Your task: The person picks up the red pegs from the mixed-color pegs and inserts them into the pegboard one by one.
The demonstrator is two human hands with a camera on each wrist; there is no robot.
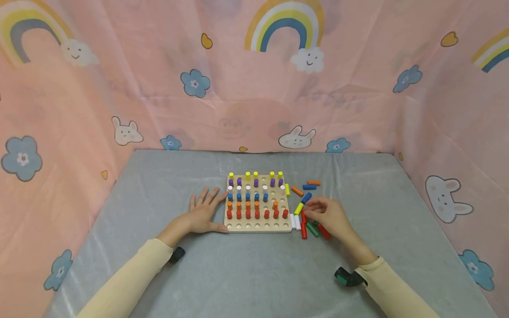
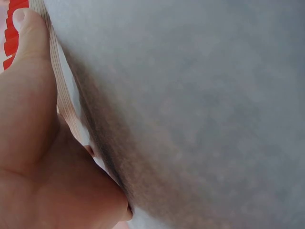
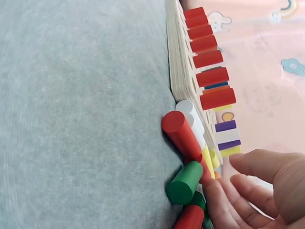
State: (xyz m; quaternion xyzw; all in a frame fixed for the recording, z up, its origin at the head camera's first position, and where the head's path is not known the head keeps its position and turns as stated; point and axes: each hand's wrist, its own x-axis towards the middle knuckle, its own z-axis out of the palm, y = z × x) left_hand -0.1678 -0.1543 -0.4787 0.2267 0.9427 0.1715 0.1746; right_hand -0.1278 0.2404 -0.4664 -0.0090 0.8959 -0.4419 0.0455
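A wooden pegboard lies flat, with rows of yellow, purple, white, blue, orange and red pegs standing in it and some holes bare. My left hand rests with spread fingers at the board's left side; its thumb touches the near left corner. To the right of the board, my right hand hovers low over a loose pile. Its fingertips are beside a red peg and a green peg, with a gap between thumb and fingers and no peg visible there. Nearby lie white pegs and a yellow peg.
Farther back lie blue pegs and orange pegs. Another yellow peg is against the board's right edge. A grey cloth covers the table, and a pink patterned curtain hangs around its back and sides.
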